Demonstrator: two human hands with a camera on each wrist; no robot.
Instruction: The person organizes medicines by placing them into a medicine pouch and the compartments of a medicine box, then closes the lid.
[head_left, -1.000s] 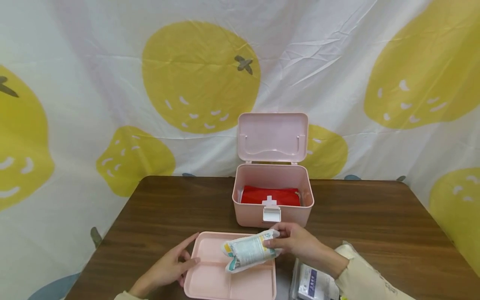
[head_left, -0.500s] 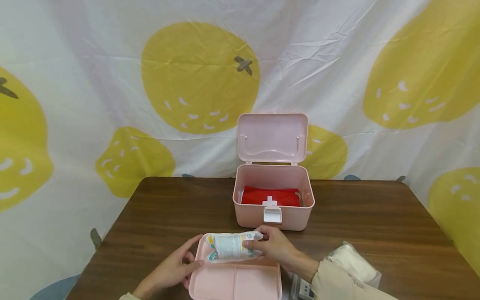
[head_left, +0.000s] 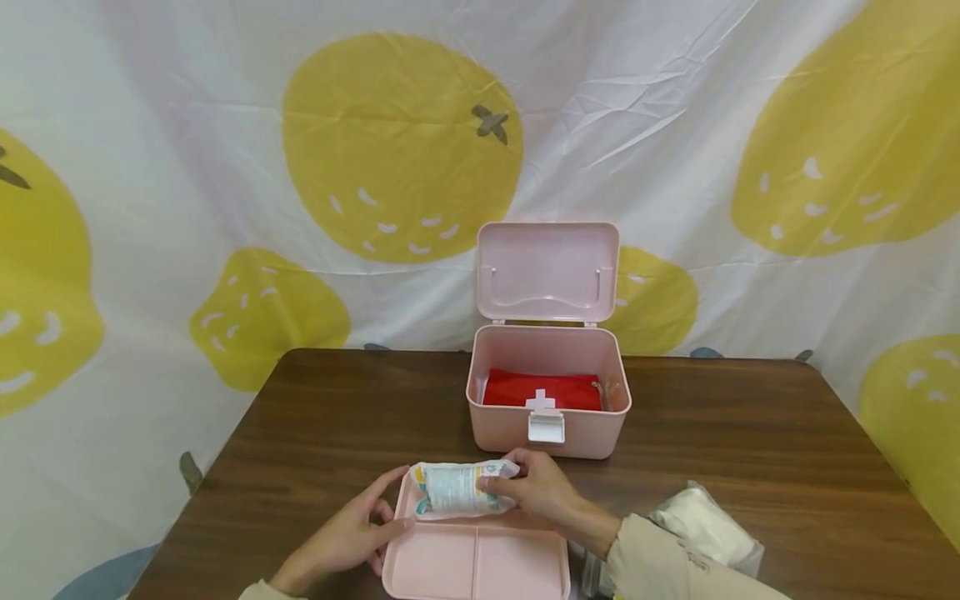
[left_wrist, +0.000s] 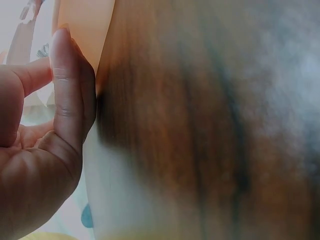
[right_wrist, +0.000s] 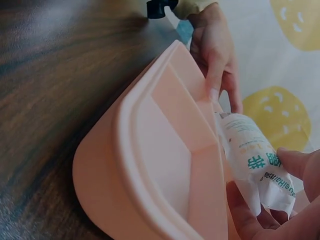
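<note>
- Currently, we are holding the wrapped roll (head_left: 453, 490) over the far, long compartment of the pink tray (head_left: 431, 558), toward its left end; we cannot tell whether its underside is touching the floor.
- Compared with a second ago, when the roll was slanting above the tray's middle, we are now seeing it farther left and lying nearly parallel to the far rim.
- With the right hand (head_left: 547, 492), we are pinching the roll's right end, thumb and fingers clamped on the wrapper.
- With the left hand (head_left: 345, 529), we are gripping the tray's left edge, thumb at the rim and fingers along the outer wall, apparently steadying it.
- By our judgement, this alignment is matching roll to compartment; lowering and release are apparently still pending, since the right fingers are not yet letting go.
- Behind the tray, the pink box (head_left: 498, 429) is standing open on the table (head_left: 337, 425), with the red pouch (head_left: 517, 389) lying inside.
- At the right, the soft white pack (head_left: 708, 525) is lying just beside the sleeve (head_left: 652, 558).
</note>
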